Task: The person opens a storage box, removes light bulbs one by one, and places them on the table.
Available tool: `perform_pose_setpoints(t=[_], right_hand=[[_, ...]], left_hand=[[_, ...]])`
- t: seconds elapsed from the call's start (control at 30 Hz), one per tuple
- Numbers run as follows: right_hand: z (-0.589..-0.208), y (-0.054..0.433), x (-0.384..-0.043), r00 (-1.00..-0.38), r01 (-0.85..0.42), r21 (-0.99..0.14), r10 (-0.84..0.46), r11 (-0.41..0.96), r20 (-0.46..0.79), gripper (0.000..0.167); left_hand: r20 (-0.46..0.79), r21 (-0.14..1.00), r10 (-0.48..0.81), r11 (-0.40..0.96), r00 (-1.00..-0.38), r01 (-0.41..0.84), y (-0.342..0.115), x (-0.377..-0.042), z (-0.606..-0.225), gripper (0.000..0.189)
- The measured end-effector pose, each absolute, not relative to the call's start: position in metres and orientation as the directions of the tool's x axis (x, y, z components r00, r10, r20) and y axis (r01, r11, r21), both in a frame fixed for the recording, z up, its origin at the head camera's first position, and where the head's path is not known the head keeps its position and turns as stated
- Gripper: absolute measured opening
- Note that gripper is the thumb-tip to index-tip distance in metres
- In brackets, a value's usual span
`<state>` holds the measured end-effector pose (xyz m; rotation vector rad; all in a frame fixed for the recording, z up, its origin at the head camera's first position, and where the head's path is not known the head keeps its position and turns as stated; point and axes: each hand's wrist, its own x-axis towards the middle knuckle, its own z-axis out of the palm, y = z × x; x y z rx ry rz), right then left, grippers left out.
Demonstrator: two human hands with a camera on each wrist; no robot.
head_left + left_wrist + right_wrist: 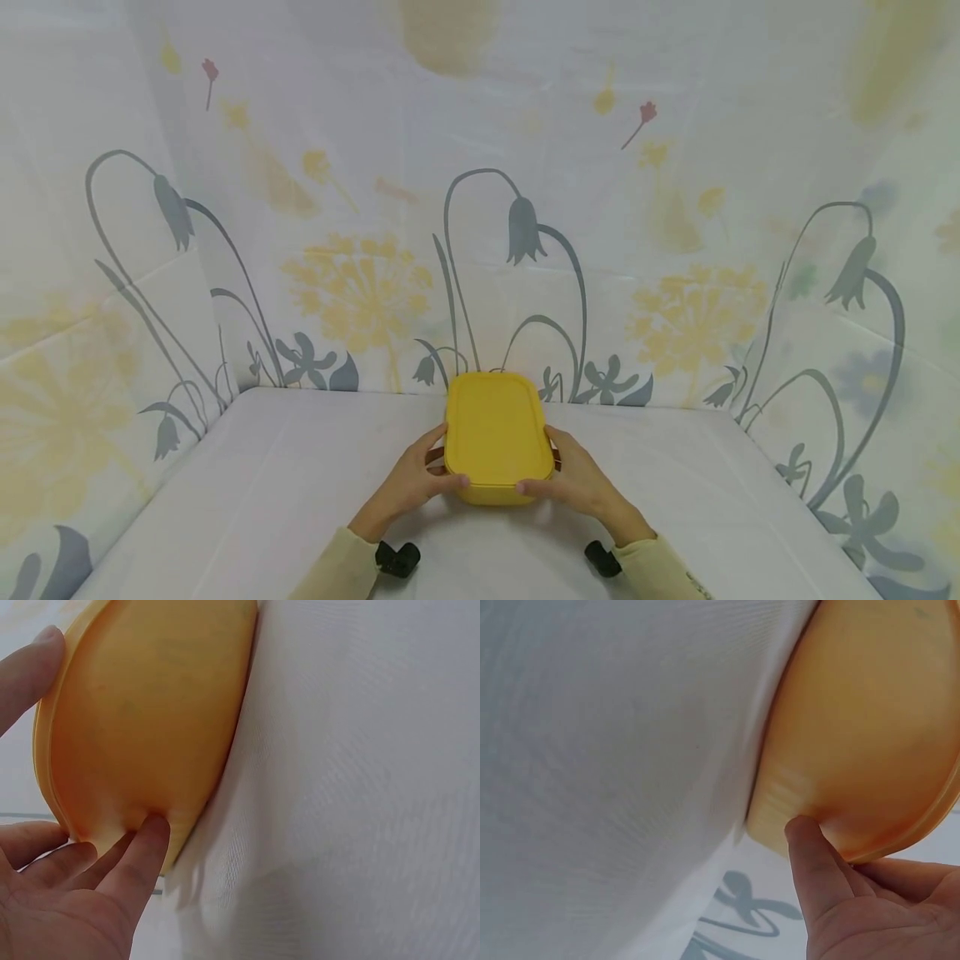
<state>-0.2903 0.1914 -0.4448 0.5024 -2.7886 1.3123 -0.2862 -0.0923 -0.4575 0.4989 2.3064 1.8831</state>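
A yellow lidded food container with rounded corners sits on the white cloth, its lid facing up. The left hand holds its left side, thumb at the front rim and fingers along the wall. On the opposite side the right hand grips it likewise, its thumb at the front right corner. Seen from the left wrist, the fingertips of the left hand press the smooth wall of the container. The right wrist view has fingers of the right hand against the container wall; that thumb is out of sight there.
White cloth covers the tabletop. Behind and at both sides hangs a flower-printed curtain, close beyond the container's far edge. Black wrist devices show beneath both wrists, beside light sleeves.
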Motion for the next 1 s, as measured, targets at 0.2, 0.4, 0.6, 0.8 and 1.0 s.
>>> perform_pose_setpoints(t=[0.2,0.4,0.6,0.8,1.0], right_hand=[[-0.4433,0.1897,-0.2895,-0.948,-0.295,-0.746,-0.282,0.597,0.149,0.111],[-0.4427,0.1905,-0.2903,-0.948,-0.296,-0.743,-0.282,0.601,0.150,0.108],[-0.4458,0.1911,-0.2917,-0.945,-0.305,-0.738,-0.286,0.602,0.158,0.107],[-0.4466,0.1900,-0.2932,-0.945,-0.306,-0.740,-0.287,0.599,0.157,0.106],[-0.4461,0.1900,-0.2924,-0.947,-0.299,-0.742,-0.282,0.600,0.154,0.108]], left_hand=[[0.118,0.970,0.334,0.162,-0.935,0.181,-0.0947,-0.2858,-0.4572,0.101],[0.142,0.969,0.355,0.139,-0.924,0.202,-0.0944,-0.2864,-0.4584,0.101],[0.147,0.971,0.360,0.126,-0.921,0.204,-0.0947,-0.2855,-0.4582,0.101],[0.145,0.969,0.348,0.139,-0.926,0.204,-0.0951,-0.2845,-0.4563,0.100],[0.141,0.968,0.344,0.150,-0.928,0.202,-0.0944,-0.2841,-0.4559,0.101]])
